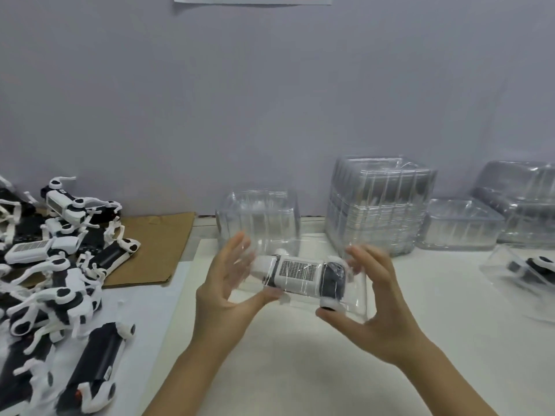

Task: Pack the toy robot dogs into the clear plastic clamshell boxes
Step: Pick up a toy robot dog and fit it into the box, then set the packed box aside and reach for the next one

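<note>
A clear clamshell box point(356, 298) is held just above the table in the middle, its lid point(259, 217) standing open behind. Inside lies a white and black toy robot dog point(300, 276) on its side. My left hand point(223, 291) holds the box's left end, thumb under the front edge and fingers spread along the side. My right hand point(375, 298) holds the right end, thumb at the front corner near the dog's round foot. A heap of loose toy dogs point(57, 271) lies at the left.
A tall stack of nested empty clamshells point(378, 205) stands behind my right hand. More clear boxes point(462, 225) sit at the back right. A packed box point(525, 270) lies at the right edge. Brown cardboard point(156, 247) lies under the heap's far side.
</note>
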A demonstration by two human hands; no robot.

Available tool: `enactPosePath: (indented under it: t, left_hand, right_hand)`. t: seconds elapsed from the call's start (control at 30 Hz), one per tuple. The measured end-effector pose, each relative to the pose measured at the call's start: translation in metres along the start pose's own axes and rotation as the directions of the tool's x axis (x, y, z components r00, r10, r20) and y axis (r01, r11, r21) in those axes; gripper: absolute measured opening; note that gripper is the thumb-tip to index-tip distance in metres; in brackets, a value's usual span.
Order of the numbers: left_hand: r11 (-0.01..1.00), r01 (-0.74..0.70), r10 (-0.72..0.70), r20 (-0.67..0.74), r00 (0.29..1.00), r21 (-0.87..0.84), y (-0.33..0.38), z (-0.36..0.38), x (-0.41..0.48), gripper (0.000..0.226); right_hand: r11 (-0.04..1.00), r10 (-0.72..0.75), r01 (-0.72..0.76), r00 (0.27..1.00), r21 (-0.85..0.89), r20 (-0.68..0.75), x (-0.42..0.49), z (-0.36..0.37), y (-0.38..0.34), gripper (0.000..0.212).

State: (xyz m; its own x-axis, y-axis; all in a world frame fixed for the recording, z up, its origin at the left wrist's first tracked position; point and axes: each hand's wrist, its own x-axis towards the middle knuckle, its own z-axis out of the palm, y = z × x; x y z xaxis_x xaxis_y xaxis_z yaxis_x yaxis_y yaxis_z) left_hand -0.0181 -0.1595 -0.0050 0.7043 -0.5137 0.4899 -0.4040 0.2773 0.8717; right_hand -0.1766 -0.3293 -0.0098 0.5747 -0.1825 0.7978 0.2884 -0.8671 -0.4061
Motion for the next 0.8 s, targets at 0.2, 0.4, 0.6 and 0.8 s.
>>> enactPosePath:
  t: [0.2, 0.4, 0.6, 0.8]
  left_hand:
    - [0.961, 0.264, -0.269, 0.059, 0.961, 0.084, 0.01, -0.001, 0.004, 0.08]
    - [0.801, 0.594, -0.563, 0.244, 0.79, -0.075, -0.017, 0.016, -0.01, 0.047]
    - [0.79, 0.592, -0.563, 0.193, 0.804, -0.159, -0.035, 0.019, -0.018, 0.025]
    - [0.835, 0.528, -0.537, -0.017, 0.843, -0.154, -0.042, 0.011, -0.015, 0.024]
  right_hand:
    - [0.651, 0.67, -0.686, 0.721, 0.326, 0.179, -0.002, -0.028, -0.002, 0.081]
    - [0.61, 0.775, -0.69, 0.621, -0.389, 0.115, -0.002, -0.041, -0.003, 0.082]
    - [0.648, 0.587, -0.133, 0.714, -0.75, 0.381, -0.03, -0.003, -0.038, 0.07]
    - [0.571, 0.636, -0.181, 0.714, -0.801, 0.292, -0.04, -0.088, 0.024, 0.071]
